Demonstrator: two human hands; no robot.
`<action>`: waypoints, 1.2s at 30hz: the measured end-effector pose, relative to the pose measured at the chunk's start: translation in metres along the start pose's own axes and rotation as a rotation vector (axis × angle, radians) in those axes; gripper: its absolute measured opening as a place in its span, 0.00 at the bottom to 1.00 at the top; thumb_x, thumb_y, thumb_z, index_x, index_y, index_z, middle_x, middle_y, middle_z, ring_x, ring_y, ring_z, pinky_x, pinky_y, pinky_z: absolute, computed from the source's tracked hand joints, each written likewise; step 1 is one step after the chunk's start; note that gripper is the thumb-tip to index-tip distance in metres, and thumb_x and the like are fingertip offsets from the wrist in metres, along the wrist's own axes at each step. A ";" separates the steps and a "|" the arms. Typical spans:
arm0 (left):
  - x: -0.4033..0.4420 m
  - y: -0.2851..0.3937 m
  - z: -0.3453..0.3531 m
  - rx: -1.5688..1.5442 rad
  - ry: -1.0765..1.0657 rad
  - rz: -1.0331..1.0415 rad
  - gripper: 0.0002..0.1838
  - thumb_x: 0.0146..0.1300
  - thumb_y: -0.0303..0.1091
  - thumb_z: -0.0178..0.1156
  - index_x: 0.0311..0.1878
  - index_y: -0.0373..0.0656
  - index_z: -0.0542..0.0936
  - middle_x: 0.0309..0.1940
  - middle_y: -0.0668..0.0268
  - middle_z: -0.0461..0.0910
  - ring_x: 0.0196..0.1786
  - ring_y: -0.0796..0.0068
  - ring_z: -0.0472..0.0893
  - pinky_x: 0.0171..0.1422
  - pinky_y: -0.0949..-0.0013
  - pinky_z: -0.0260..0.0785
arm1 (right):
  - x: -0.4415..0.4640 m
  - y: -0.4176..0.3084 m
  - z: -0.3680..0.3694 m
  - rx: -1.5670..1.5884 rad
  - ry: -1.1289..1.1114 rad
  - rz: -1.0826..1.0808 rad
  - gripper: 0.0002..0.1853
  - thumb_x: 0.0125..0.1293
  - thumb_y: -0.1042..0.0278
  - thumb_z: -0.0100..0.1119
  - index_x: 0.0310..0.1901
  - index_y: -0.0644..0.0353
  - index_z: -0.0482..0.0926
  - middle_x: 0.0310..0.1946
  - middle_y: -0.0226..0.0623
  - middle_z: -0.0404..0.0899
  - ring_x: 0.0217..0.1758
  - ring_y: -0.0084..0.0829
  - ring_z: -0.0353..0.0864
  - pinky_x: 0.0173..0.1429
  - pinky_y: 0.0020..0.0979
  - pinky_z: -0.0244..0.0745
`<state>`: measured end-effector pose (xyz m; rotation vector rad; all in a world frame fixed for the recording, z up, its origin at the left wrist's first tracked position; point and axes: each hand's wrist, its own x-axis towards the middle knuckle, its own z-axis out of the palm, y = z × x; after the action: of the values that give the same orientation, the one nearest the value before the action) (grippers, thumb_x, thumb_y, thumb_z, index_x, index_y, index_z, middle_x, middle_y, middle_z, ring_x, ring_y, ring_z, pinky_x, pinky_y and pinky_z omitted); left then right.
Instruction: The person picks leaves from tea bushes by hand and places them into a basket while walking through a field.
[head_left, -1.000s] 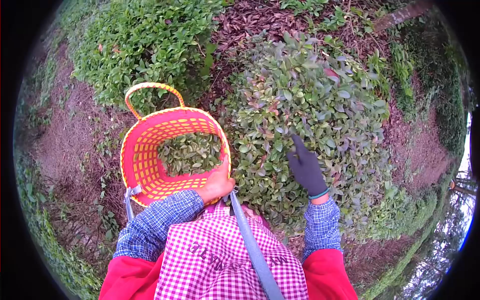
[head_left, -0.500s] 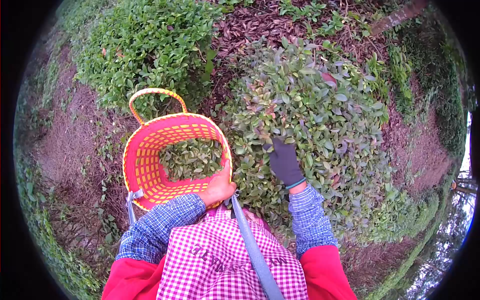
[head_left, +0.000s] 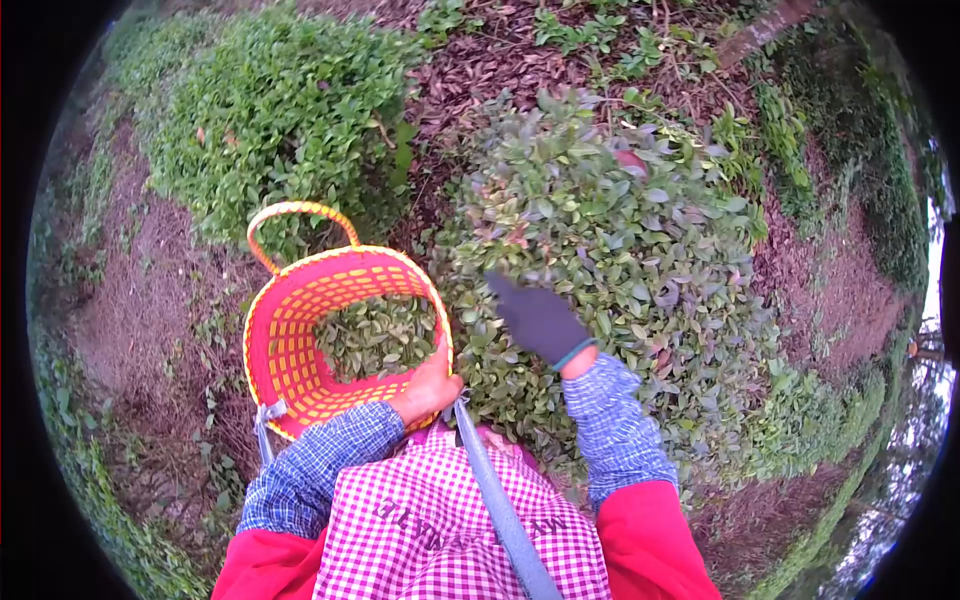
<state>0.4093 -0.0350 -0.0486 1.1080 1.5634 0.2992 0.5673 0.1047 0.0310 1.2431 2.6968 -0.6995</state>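
Holding: the left hand (head_left: 428,390), bare, is clamped on the near right part of the rim of the basket (head_left: 300,345).
Basket colours: red and yellow weave, with a yellow-and-red bound rim and a looped handle (head_left: 302,208) standing up at the far side.
Basket place: in front of the person and left of the leafy bush (head_left: 650,260), its wide mouth turned up towards the camera.
Basket contents: green and yellowish leaves (head_left: 375,335) lie loose over the bottom.
Right glove: the right hand (head_left: 540,318), in a dark glove with a teal cuff, is over the bush, near the basket but apart from it.
Hidden: the leaves cover the basket's bottom, and the left hand covers a piece of the rim.
Hard to make out: the gloved fingertips are blurred, so whether they pinch anything I cannot tell.
Cut off: the grey strap (head_left: 505,520) across the checked apron (head_left: 430,490) runs out of view below.
Since a second ago: the right hand has shifted leftward over the bush, closer to the basket; the left hand keeps its grip.
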 end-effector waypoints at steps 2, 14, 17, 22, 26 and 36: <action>-0.001 0.002 -0.002 -0.014 -0.016 -0.008 0.41 0.54 0.34 0.49 0.71 0.46 0.43 0.45 0.35 0.73 0.49 0.42 0.76 0.54 0.54 0.67 | 0.011 0.016 0.032 -0.033 0.086 -0.064 0.15 0.61 0.67 0.49 0.49 0.58 0.75 0.27 0.46 0.78 0.28 0.45 0.77 0.33 0.44 0.71; 0.013 -0.022 -0.001 -0.028 0.099 0.083 0.43 0.54 0.33 0.51 0.71 0.47 0.41 0.42 0.40 0.76 0.44 0.44 0.78 0.49 0.53 0.69 | -0.052 0.109 -0.026 0.659 0.587 0.125 0.08 0.65 0.65 0.51 0.40 0.58 0.77 0.30 0.30 0.76 0.21 0.17 0.69 0.23 0.19 0.60; 0.002 0.000 -0.005 0.008 0.095 0.036 0.42 0.54 0.31 0.50 0.71 0.48 0.43 0.44 0.41 0.75 0.46 0.45 0.77 0.51 0.55 0.69 | -0.028 0.131 -0.049 0.395 0.655 0.275 0.16 0.63 0.63 0.52 0.49 0.62 0.75 0.41 0.41 0.77 0.36 0.30 0.77 0.38 0.27 0.70; 0.016 0.014 -0.010 -0.024 0.047 -0.031 0.36 0.54 0.32 0.50 0.68 0.46 0.52 0.47 0.43 0.74 0.51 0.47 0.75 0.55 0.57 0.66 | 0.019 0.134 -0.079 0.302 0.369 0.364 0.39 0.58 0.54 0.58 0.66 0.68 0.55 0.60 0.56 0.66 0.62 0.49 0.67 0.66 0.36 0.60; 0.033 0.008 -0.019 -0.007 0.080 0.063 0.44 0.54 0.33 0.51 0.71 0.50 0.38 0.45 0.37 0.74 0.47 0.41 0.76 0.53 0.53 0.69 | 0.052 0.128 -0.095 0.205 0.146 0.353 0.44 0.55 0.51 0.63 0.67 0.66 0.53 0.63 0.55 0.61 0.66 0.46 0.63 0.67 0.37 0.59; 0.057 0.025 -0.032 0.067 -0.015 -0.057 0.42 0.55 0.33 0.50 0.70 0.45 0.41 0.42 0.38 0.75 0.44 0.42 0.77 0.50 0.53 0.69 | 0.078 0.118 -0.068 0.006 0.422 0.231 0.27 0.57 0.47 0.58 0.50 0.60 0.73 0.31 0.48 0.79 0.37 0.48 0.79 0.41 0.44 0.72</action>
<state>0.3982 0.0332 -0.0568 1.1120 1.5988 0.2011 0.6103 0.2556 0.0269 1.8482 2.7847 -0.4572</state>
